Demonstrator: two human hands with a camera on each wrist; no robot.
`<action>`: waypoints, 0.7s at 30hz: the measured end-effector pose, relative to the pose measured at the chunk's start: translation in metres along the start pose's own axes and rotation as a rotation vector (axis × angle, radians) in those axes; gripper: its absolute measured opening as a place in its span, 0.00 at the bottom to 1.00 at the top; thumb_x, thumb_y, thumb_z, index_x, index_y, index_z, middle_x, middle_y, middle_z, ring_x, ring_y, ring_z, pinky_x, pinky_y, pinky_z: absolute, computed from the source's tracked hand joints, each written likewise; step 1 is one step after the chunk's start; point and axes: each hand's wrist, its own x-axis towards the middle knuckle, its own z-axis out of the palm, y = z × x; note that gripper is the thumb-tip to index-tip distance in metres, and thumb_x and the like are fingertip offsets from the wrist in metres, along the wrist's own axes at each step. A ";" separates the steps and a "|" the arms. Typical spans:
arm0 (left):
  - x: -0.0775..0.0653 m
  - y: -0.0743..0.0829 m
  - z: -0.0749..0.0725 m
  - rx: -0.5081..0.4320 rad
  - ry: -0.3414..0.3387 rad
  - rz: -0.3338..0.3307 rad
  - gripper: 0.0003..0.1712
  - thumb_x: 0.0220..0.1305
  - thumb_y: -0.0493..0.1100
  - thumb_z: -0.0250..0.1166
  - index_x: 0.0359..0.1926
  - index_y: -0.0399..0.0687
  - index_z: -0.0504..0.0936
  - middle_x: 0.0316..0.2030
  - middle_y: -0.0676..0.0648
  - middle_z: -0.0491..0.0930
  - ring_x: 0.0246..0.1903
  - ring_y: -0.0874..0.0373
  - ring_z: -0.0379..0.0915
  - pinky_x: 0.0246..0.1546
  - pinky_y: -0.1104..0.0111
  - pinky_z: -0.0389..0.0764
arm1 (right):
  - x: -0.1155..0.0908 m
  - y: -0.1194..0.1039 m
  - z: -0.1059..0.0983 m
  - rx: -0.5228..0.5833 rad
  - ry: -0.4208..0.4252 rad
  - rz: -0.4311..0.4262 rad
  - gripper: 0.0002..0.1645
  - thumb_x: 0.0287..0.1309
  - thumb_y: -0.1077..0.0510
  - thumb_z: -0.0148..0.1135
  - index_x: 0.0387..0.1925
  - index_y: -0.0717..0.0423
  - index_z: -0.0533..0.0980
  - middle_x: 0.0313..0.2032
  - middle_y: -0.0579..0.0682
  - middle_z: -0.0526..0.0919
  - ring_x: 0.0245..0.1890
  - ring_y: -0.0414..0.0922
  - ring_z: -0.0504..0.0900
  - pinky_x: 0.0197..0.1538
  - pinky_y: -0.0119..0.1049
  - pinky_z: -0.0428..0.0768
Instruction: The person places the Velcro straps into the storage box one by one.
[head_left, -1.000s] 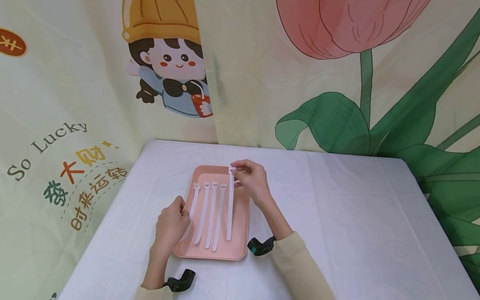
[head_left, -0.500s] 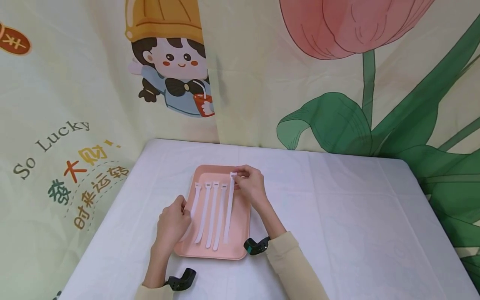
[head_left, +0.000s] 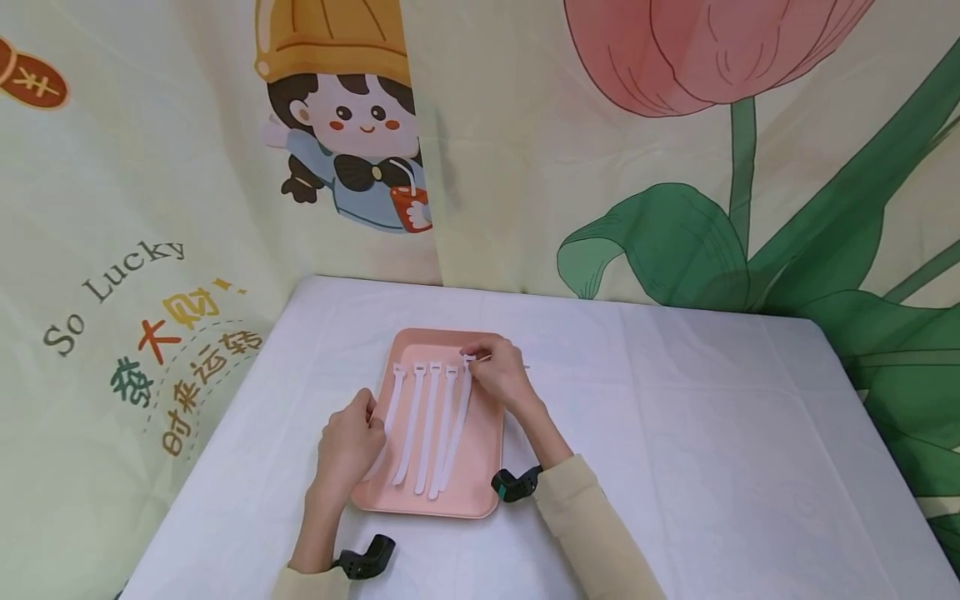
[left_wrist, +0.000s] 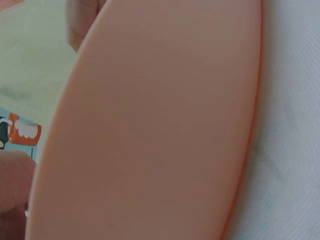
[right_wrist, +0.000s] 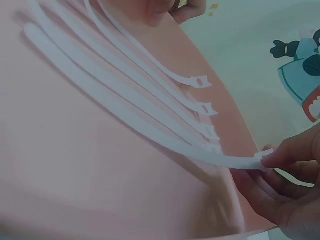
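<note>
Near the far right of a pink tray, my right hand pinches the slotted head of a white hook-and-loop cable tie between thumb and fingers. Its tail slants down and left, overlapping the nearest tie in the row. Several matching white cable ties lie side by side in the tray, slotted heads toward the far end. My left hand grips the tray's left rim with curled fingers and covers part of the leftmost tie. In the left wrist view, the tray's outer wall fills most of the picture.
The tray stands on a table with a white cloth. Behind it hangs a printed backdrop with a cartoon figure and a large tulip. Each wrist wears a black camera band.
My right hand has moved slightly toward me, lowering the held cable tie. The tie's tail has swung left against the row. My left hand stays at the rim.
</note>
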 end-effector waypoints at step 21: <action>0.000 -0.002 0.000 0.005 0.012 0.012 0.03 0.65 0.31 0.52 0.34 0.41 0.69 0.20 0.47 0.67 0.20 0.53 0.65 0.19 0.64 0.61 | 0.007 -0.002 -0.001 -0.206 -0.135 -0.048 0.17 0.61 0.70 0.59 0.50 0.63 0.84 0.48 0.57 0.88 0.52 0.53 0.85 0.55 0.44 0.82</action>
